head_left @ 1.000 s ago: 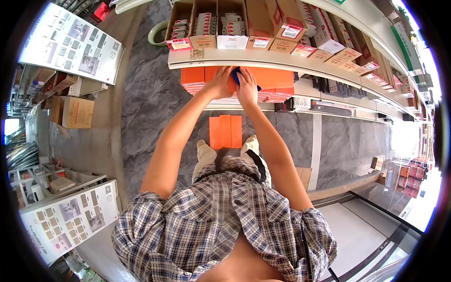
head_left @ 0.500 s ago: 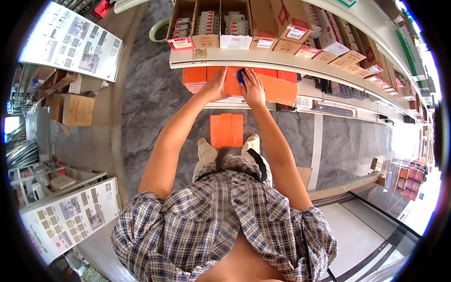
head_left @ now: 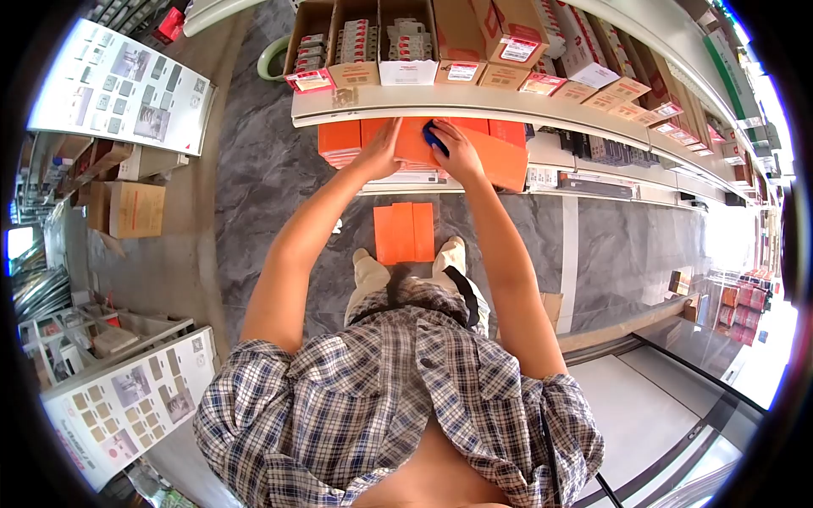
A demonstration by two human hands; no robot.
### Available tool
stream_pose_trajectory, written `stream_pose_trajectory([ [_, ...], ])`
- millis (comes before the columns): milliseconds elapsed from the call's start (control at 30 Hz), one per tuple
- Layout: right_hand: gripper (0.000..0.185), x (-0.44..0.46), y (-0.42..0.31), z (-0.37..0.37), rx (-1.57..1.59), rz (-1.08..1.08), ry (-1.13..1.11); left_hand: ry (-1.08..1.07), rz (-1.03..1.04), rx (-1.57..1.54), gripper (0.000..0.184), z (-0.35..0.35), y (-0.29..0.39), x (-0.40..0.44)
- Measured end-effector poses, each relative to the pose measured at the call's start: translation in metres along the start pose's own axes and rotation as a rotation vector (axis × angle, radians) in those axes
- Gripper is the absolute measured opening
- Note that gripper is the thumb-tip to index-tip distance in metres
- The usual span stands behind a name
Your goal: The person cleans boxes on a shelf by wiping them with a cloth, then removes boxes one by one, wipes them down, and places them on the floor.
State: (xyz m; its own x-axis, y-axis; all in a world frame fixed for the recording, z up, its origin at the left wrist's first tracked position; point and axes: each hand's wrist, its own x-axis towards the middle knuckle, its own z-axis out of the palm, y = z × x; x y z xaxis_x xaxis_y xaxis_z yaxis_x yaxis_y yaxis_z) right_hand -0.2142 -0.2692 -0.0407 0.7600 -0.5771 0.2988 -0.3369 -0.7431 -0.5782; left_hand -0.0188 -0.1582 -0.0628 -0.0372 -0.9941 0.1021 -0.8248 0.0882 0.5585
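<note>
My right hand (head_left: 457,155) presses a bunched blue cloth (head_left: 435,137) against the face of a long orange box (head_left: 501,161). The box lies at the lower shelf, slanting down toward its right end. At its left part rests my left hand (head_left: 378,152), fingers stretched out and laid along the box, gripping nothing that I can see. The shelf above hides the box's far edge. More orange boxes (head_left: 339,140) are stacked beside and behind it. On the floor between my feet sit orange boxes (head_left: 404,233) placed side by side.
Just above my hands juts the upper shelf's edge (head_left: 373,113), bearing open cartons (head_left: 409,72) of small packaged parts. A display board (head_left: 127,89) and a brown carton (head_left: 137,210) stand at left. A glass-topped counter (head_left: 677,372) is at lower right.
The view has shifted slightly, moving the shelf a little left and up. My right hand and the blue cloth have moved slightly on the box; my left hand stays at its left part.
</note>
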Motion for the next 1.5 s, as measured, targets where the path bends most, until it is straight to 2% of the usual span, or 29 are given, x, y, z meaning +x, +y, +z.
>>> stream_pose_trajectory([
  [100, 0.038, 0.005, 0.002, -0.005, 0.042, 0.021, -0.112, 0.091, 0.055, 0.002, 0.107, 0.007, -0.003, -0.012],
  [167, 0.037, 0.005, 0.003, -0.009, 0.073, 0.017, -0.098, 0.049, -0.084, -0.019, 0.112, 0.003, 0.001, -0.011],
  [267, 0.036, -0.004, 0.0, -0.012, 0.079, 0.001, -0.078, -0.049, -0.147, 0.038, 0.115, -0.006, 0.003, -0.006],
  [433, 0.035, -0.01, 0.003, -0.003, 0.084, -0.005, 0.02, -0.08, -0.115, 0.091, 0.115, -0.01, 0.008, 0.001],
  [500, 0.036, -0.01, -0.005, 0.001, -0.173, -0.068, 0.108, -0.089, -0.109, 0.157, 0.115, -0.01, 0.015, -0.001],
  [567, 0.037, -0.009, -0.02, 0.015, -0.249, -0.005, 0.188, -0.008, -0.09, 0.088, 0.115, -0.003, 0.029, -0.007],
  [600, 0.037, -0.007, -0.025, 0.027, -0.242, -0.061, 0.167, -0.029, -0.19, 0.015, 0.113, 0.001, 0.034, -0.011],
  [633, 0.037, -0.006, -0.031, 0.041, -0.232, -0.115, 0.144, -0.036, -0.189, 0.014, 0.113, 0.01, 0.029, -0.011],
  [700, 0.038, -0.005, -0.062, 0.049, -0.212, -0.034, 0.206, 0.113, 0.026, 0.243, 0.111, 0.03, 0.021, -0.012],
  [767, 0.037, -0.005, -0.055, 0.046, -0.234, -0.01, 0.217, 0.079, 0.007, 0.153, 0.11, 0.024, 0.021, -0.011],
  [833, 0.036, -0.008, -0.04, 0.042, -0.25, 0.014, 0.222, 0.058, -0.122, 0.024, 0.109, 0.019, 0.026, -0.014],
  [900, 0.034, -0.02, 0.003, 0.028, -0.256, 0.266, 0.288, 0.074, -0.104, 0.079, 0.11, 0.022, 0.022, -0.012],
  [967, 0.034, -0.036, 0.041, 0.005, -0.25, 0.404, 0.371, 0.12, -0.021, 0.093, 0.111, 0.023, 0.02, -0.013],
  [1033, 0.034, -0.047, 0.06, -0.015, -0.43, 0.493, 0.415, 0.133, -0.017, 0.109, 0.109, 0.022, 0.02, -0.013],
  [1067, 0.034, -0.048, 0.062, -0.019, -0.417, 0.516, 0.428, 0.145, -0.007, 0.124, 0.107, 0.021, 0.022, -0.012],
  [1167, 0.035, -0.041, 0.054, -0.004, -0.414, 0.444, 0.416, 0.096, -0.029, 0.132, 0.109, 0.015, 0.025, -0.01],
  [1233, 0.037, -0.028, 0.028, 0.018, -0.223, 0.306, 0.337, 0.075, -0.059, 0.139, 0.11, 0.011, 0.028, -0.011],
  [1267, 0.037, -0.021, 0.007, 0.026, -0.261, 0.208, 0.251, 0.052, -0.088, 0.14, 0.111, 0.012, 0.03, -0.011],
  [1300, 0.037, -0.016, -0.021, 0.03, -0.144, 0.183, 0.162, 0.047, -0.083, 0.138, 0.111, 0.013, 0.03, -0.01],
  [1333, 0.037, -0.012, -0.034, 0.041, -0.3, 0.04, 0.135, 0.028, -0.107, 0.167, 0.111, 0.013, 0.029, -0.012],
  [1433, 0.034, -0.008, -0.062, 0.046, -0.193, 0.065, 0.19, 0.028, -0.122, 0.179, 0.111, 0.011, 0.029, -0.011],
  [1500, 0.035, -0.01, -0.037, 0.038, -0.214, 0.064, 0.135, 0.055, -0.104, 0.139, 0.111, 0.01, 0.032, -0.011],
])
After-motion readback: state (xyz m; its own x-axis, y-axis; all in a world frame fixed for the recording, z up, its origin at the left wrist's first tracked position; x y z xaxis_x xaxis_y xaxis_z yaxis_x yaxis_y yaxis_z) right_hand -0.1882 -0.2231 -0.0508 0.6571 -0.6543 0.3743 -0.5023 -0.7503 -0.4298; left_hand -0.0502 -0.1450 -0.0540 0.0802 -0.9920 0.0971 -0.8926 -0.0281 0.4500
